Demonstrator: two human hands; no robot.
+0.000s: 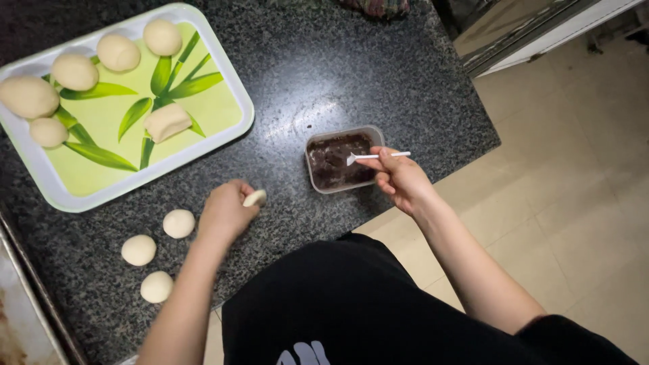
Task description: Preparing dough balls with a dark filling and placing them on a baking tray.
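Observation:
My left hand [225, 213] rests on the dark speckled counter [318, 81], closed around a small piece of pale dough [255, 198] that pokes out past my fingers. My right hand [400, 179] holds a small white plastic spoon [372, 157] by its handle, with the spoon's tip over a clear plastic tub of dark brown paste [338, 161]. Three round dough balls [178, 223], [138, 249], [157, 286] lie on the counter just left of my left wrist.
A white-rimmed tray [223, 67] with a green leaf pattern sits at the back left, carrying several dough pieces [74, 71]. A metal pan edge [27, 297] runs along the far left. The counter's edge drops to beige floor tiles [574, 169] on the right.

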